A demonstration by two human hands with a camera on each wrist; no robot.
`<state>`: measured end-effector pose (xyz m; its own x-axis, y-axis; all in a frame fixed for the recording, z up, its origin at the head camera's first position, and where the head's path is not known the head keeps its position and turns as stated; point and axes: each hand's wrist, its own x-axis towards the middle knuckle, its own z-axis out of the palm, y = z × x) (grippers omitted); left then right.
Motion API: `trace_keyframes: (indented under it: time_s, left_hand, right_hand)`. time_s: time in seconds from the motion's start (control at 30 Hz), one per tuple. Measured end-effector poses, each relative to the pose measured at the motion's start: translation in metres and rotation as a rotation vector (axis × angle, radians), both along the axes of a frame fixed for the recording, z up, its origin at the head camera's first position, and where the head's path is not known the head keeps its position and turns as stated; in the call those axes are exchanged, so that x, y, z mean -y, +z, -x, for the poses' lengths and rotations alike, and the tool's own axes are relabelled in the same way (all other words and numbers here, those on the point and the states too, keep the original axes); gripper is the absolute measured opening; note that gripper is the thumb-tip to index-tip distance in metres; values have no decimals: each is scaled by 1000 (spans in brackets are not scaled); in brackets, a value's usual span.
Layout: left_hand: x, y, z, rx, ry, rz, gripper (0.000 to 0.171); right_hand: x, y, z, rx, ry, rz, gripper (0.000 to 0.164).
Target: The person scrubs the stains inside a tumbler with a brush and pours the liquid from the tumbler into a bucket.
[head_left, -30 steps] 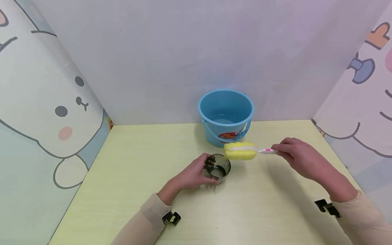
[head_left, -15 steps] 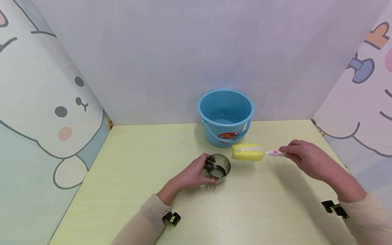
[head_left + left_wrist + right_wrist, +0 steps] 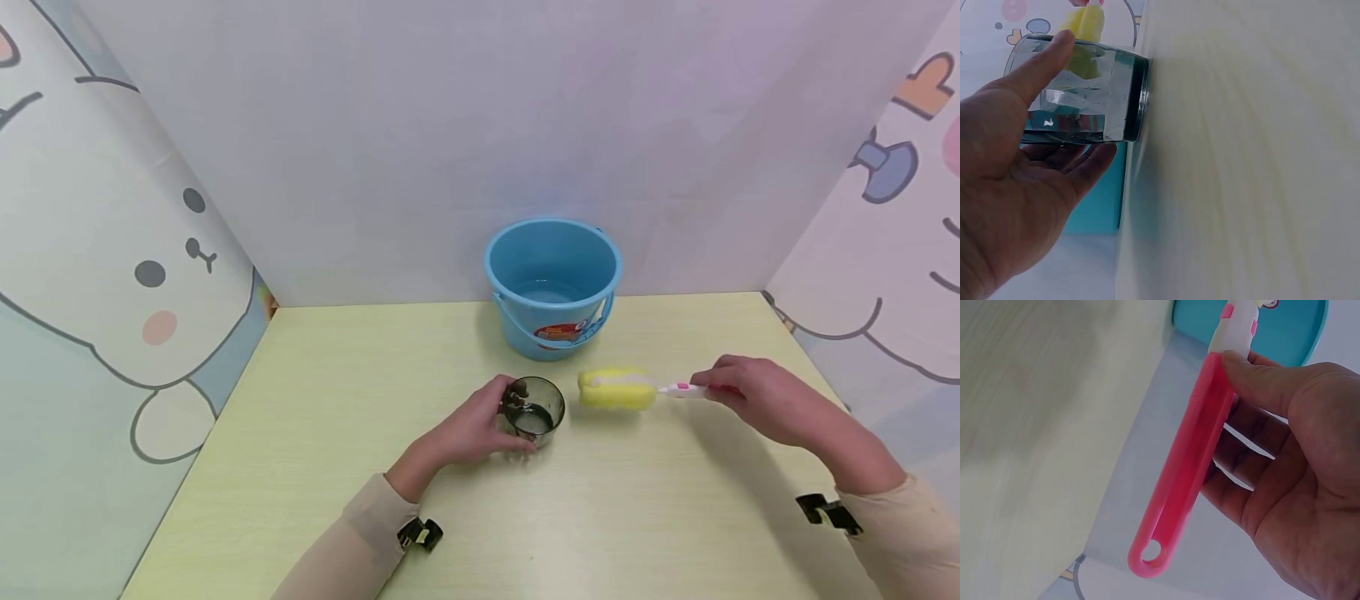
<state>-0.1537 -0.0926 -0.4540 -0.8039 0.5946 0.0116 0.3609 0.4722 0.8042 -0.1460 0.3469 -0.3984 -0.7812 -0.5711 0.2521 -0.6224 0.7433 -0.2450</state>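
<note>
My left hand grips a dark, see-through drinking glass that stands upright on the table. In the left wrist view the thumb lies along one side of the glass and the fingers curl under the other. To the right, my right hand pinches a sponge bottle brush by its handle. The brush's yellow sponge head is held level just right of the glass, apart from its rim. In the right wrist view its pink handle lies between thumb and fingers, with a hanging hole at the end.
A light blue bucket with a red label and a folded-down handle stands at the back of the pale table, behind the glass. A plain wall rises behind; cartoon-printed panels flank the table.
My right hand has drawn the bottle brush to the right, away from the glass rim, and slightly toward me. My left hand and the glass have stayed in place.
</note>
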Motion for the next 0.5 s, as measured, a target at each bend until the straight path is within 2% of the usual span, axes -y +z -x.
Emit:
trace_keyframes:
  time_s: [0.5]
  left_hand:
    - [0, 0, 0, 15, 16, 9, 84]
  right_hand:
    - [-11, -15, 6, 76, 36, 8, 32]
